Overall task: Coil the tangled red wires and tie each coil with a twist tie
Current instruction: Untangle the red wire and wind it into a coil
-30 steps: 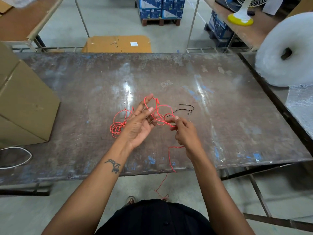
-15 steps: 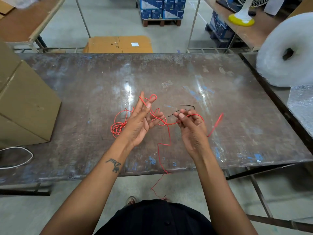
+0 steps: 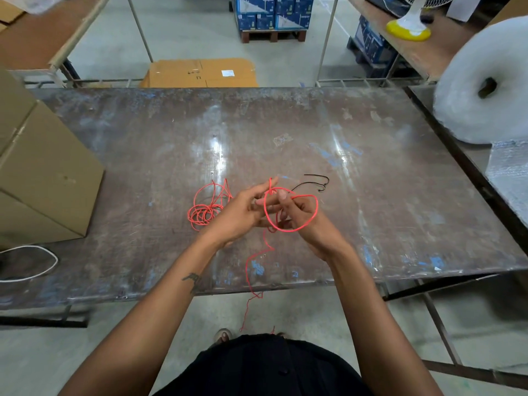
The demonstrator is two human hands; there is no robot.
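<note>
Both my hands meet above the middle of the metal table (image 3: pixel 385 212). A red wire (image 3: pixel 313 215) forms one round loop in front of my right hand (image 3: pixel 303 221), which pinches it near the top. My left hand (image 3: pixel 243 212) has its fingers stretched toward the loop's crossing, and the wire runs over those fingers. The wire's loose tail (image 3: pixel 251 270) trails over the table's front edge and hangs down. A second tangle of red wire (image 3: pixel 204 210) lies on the table just left of my left hand. Black twist ties (image 3: pixel 317 181) lie just beyond my hands.
A large cardboard box (image 3: pixel 43 178) stands on the table's left side. A white cable (image 3: pixel 31 261) loops at the front left. A roll of bubble wrap (image 3: pixel 485 87) sits on the table to the right. A flat carton (image 3: pixel 200 72) lies beyond the far edge.
My right hand swung the wire back from the right toward my left hand, closing it into a round loop. The hands have come together; the tail hangs shorter below the table edge.
</note>
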